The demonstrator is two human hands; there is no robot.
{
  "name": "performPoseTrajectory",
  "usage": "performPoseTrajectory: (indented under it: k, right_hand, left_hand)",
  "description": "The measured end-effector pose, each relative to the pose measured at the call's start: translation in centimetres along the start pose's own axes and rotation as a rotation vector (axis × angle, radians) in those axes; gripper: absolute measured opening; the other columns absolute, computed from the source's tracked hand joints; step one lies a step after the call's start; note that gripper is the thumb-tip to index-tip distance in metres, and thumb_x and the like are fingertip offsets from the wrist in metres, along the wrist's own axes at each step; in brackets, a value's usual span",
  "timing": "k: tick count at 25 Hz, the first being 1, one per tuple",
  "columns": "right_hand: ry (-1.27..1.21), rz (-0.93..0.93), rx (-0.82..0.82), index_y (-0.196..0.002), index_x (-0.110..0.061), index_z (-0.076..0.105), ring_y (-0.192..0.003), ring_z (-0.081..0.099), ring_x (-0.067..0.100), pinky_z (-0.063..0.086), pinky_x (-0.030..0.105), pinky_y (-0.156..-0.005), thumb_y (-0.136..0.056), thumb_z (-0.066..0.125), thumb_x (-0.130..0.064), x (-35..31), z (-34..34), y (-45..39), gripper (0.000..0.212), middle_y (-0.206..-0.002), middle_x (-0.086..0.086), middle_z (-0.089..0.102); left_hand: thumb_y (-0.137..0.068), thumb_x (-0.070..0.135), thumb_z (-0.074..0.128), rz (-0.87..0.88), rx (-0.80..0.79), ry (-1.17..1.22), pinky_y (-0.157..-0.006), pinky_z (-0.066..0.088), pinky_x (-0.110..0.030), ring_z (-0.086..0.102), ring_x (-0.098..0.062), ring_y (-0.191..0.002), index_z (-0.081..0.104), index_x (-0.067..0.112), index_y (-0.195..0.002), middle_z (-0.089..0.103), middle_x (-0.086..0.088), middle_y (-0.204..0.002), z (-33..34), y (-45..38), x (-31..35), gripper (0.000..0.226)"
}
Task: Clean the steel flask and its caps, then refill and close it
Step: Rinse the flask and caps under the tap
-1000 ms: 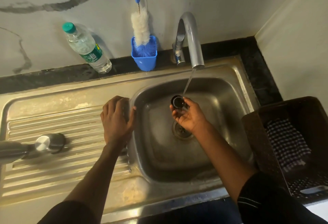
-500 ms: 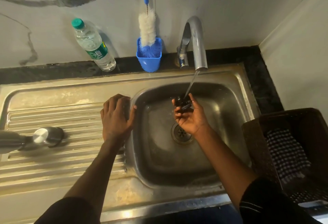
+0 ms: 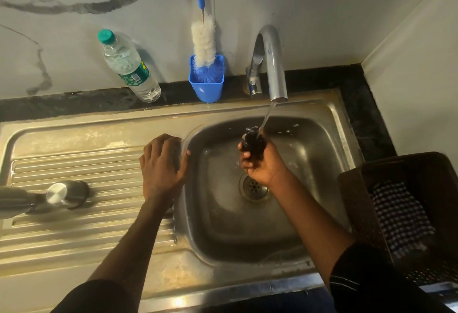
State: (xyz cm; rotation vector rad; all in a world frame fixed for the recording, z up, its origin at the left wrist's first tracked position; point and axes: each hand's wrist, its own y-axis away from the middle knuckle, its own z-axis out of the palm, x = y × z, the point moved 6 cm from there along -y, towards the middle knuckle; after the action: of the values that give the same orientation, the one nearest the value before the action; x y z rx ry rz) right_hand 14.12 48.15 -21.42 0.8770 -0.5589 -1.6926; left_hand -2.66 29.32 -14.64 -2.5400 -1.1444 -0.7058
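My right hand [image 3: 260, 164] grips a small black inner cap [image 3: 254, 142] under the running stream from the tap [image 3: 271, 64], above the sink bowl [image 3: 309, 201]. Water splashes off the cap. My left hand [image 3: 161, 164] rests on the sink rim where the drainboard meets the bowl, fingers bent over the edge and holding nothing. The steel flask [image 3: 14, 201] lies on its side at the left edge of the drainboard [image 3: 74, 238], with a steel outer cap [image 3: 65, 195] at its mouth end.
A clear water bottle [image 3: 128, 67] with a green lid leans against the marble wall. A blue holder [image 3: 207, 82] with a white bottle brush [image 3: 204, 37] stands beside the tap. A brown basket [image 3: 359, 201] with a checked cloth [image 3: 401, 218] sits at the right.
My right hand has turned the black cap under the stream and closed more tightly round it; its open mouth no longer shows. My left hand stays on the rim.
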Motion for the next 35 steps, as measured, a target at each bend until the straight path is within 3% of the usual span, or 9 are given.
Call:
performPoseTrajectory:
  k: [3, 6, 12, 16, 21, 24, 28, 32, 35]
  right_hand:
    - [-0.085, -0.037, 0.071, -0.12, -0.015, 0.064, -0.066, 0.058, 0.019, 0.043, 0.023, -0.05, -0.09, 0.068, -0.054, -0.7, -1.6, 0.1, 0.05, -0.091, 0.011, 0.066]
    - [-0.242, -0.051, 0.011, -0.118, -0.017, 0.067, -0.075, 0.059, 0.022, 0.045, 0.026, -0.06, -0.093, 0.067, -0.048, -1.0, -0.6, -0.2, 0.04, -0.099, 0.013, 0.068]
    - [0.104, 0.027, 0.098, -0.129, -0.009, 0.064, -0.086, 0.072, 0.024, 0.057, 0.034, -0.07, -0.088, 0.075, -0.053, 0.1, -1.3, 1.3, 0.062, -0.107, 0.015, 0.074]
    - [-0.215, -0.056, 0.106, -0.124, -0.005, 0.06, -0.098, 0.07, 0.035, 0.059, 0.034, -0.068, -0.098, 0.066, -0.039, -1.4, -0.6, 0.0, 0.043, -0.115, 0.022, 0.066]
    - [0.019, -0.006, 0.026, -0.119, -0.007, 0.062, -0.077, 0.068, 0.026, 0.047, 0.024, -0.053, -0.101, 0.059, -0.035, -0.4, 1.2, 0.9, 0.033, -0.099, 0.017, 0.07]
    - [0.201, -0.056, 0.17, -0.114, -0.012, 0.065, -0.066, 0.054, 0.015, 0.037, 0.024, -0.053, -0.092, 0.069, -0.041, -1.0, -1.1, 2.2, 0.036, -0.09, 0.008, 0.065]
    - [-0.179, -0.078, 0.204, -0.118, -0.009, 0.061, -0.081, 0.06, 0.021, 0.044, 0.027, -0.067, -0.095, 0.07, -0.038, -1.8, -1.4, 1.4, 0.038, -0.11, 0.017, 0.063]
    - [0.299, -0.089, 0.214, -0.115, -0.016, 0.07, -0.086, 0.065, 0.02, 0.046, 0.029, -0.066, -0.089, 0.077, -0.042, -1.4, 0.1, 2.1, 0.038, -0.105, 0.01, 0.071]
    - [0.538, -0.194, 0.202, -0.119, -0.025, 0.074, -0.103, 0.066, 0.025, 0.045, 0.034, -0.077, -0.092, 0.073, -0.021, -1.8, -0.5, 3.1, 0.028, -0.113, 0.004, 0.074]
  left_hand:
    - [-0.098, 0.059, 0.05, -0.001, -0.006, 0.0, -0.104, 0.041, -0.049, 0.041, -0.023, -0.128, 0.058, 0.026, -0.126, 0.051, 0.004, -0.135, 0.1, 0.0, 0.0, 0.044]
    - [-0.098, 0.059, 0.05, -0.001, -0.008, -0.001, -0.104, 0.042, -0.049, 0.042, -0.023, -0.128, 0.058, 0.026, -0.126, 0.051, 0.004, -0.135, 0.1, 0.0, 0.0, 0.044]
    - [-0.099, 0.057, 0.052, 0.003, -0.006, -0.014, -0.104, 0.041, -0.049, 0.042, -0.023, -0.128, 0.057, 0.027, -0.127, 0.051, 0.004, -0.135, 0.2, 0.0, -0.2, 0.041]
    - [-0.099, 0.056, 0.052, -0.001, -0.006, -0.019, -0.104, 0.042, -0.049, 0.042, -0.024, -0.129, 0.057, 0.027, -0.127, 0.051, 0.003, -0.136, 0.4, -0.1, -0.4, 0.041]
    - [-0.099, 0.053, 0.056, 0.007, -0.005, -0.019, -0.104, 0.043, -0.05, 0.041, -0.024, -0.129, 0.056, 0.028, -0.128, 0.05, 0.004, -0.136, 0.3, -0.1, -0.5, 0.038]
    - [-0.1, 0.051, 0.058, 0.005, -0.005, -0.026, -0.104, 0.043, -0.05, 0.042, -0.024, -0.129, 0.056, 0.027, -0.129, 0.05, 0.004, -0.136, 0.4, -0.1, -0.5, 0.037]
    - [-0.099, 0.052, 0.058, 0.013, -0.005, -0.022, -0.104, 0.042, -0.049, 0.042, -0.025, -0.129, 0.057, 0.027, -0.129, 0.05, 0.003, -0.136, 0.4, 0.0, -0.5, 0.039]
    - [-0.1, 0.044, 0.065, 0.007, 0.0, -0.018, -0.104, 0.041, -0.049, 0.041, -0.023, -0.128, 0.057, 0.027, -0.127, 0.049, 0.004, -0.134, 0.3, 0.0, -0.3, 0.034]
    - [-0.099, 0.044, 0.066, 0.01, -0.002, -0.014, -0.105, 0.041, -0.049, 0.041, -0.023, -0.128, 0.057, 0.027, -0.127, 0.048, 0.004, -0.134, 0.2, 0.0, -0.4, 0.034]
